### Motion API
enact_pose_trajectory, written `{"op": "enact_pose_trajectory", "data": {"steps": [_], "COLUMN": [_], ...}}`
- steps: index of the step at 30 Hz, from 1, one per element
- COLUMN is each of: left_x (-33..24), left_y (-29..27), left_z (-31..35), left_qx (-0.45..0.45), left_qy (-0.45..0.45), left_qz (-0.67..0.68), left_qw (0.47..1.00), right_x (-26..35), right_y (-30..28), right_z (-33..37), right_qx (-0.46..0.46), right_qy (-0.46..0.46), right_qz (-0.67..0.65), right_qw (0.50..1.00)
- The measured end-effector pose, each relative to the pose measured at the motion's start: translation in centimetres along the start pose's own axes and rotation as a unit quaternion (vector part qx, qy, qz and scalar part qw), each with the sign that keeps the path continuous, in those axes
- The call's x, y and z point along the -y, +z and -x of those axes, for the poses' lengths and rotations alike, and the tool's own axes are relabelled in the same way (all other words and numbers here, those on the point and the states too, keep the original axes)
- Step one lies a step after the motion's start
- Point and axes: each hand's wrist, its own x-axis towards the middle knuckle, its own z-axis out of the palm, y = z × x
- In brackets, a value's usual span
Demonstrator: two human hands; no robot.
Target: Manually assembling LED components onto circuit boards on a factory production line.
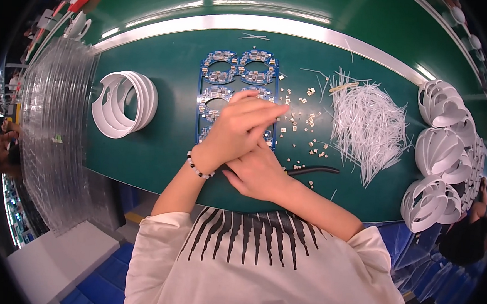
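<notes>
My left hand [239,124], with a beaded bracelet [198,169] at the wrist, lies across my right hand, its fingers stretched toward the right. My right hand [262,172] crosses under it, thumb showing at the left; its other fingers are hidden. Both are over the near part of a blue circuit board panel [221,58], made of ring-shaped boards covered in small parts. From behind my right wrist a curved black handle [317,169] sticks out; whether my right hand touches it cannot be seen. Small pale components [312,120] lie scattered just right of the panel.
A heap of thin white strips [368,123] lies to the right, with stacked white rings [436,147] beyond it at the table's edge. White ring shells [125,104] stand on the left of the green table [171,147]. Stacked clear plastic trays [55,129] rise at the far left.
</notes>
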Motion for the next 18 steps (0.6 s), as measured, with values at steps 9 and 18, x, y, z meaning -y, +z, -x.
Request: {"op": "enact_pose_trajectory", "data": {"steps": [9, 18], "left_x": [1.0, -1.2], "left_y": [-6.4, -5.8], "left_z": [2.3, 5.1], "left_qx": [-0.071, 0.098], "left_qy": [-0.116, -0.127], "left_qz": [-0.034, -0.101], "left_qw": [0.99, 0.982], "right_x": [1.7, -1.8], "right_y": [-3.3, -6.1], "right_z": [0.4, 2.5], "right_qx": [-0.159, -0.109], "right_qy": [-0.067, 0.106], "right_qz": [0.081, 0.12], "right_qw": [0.982, 0.981]}}
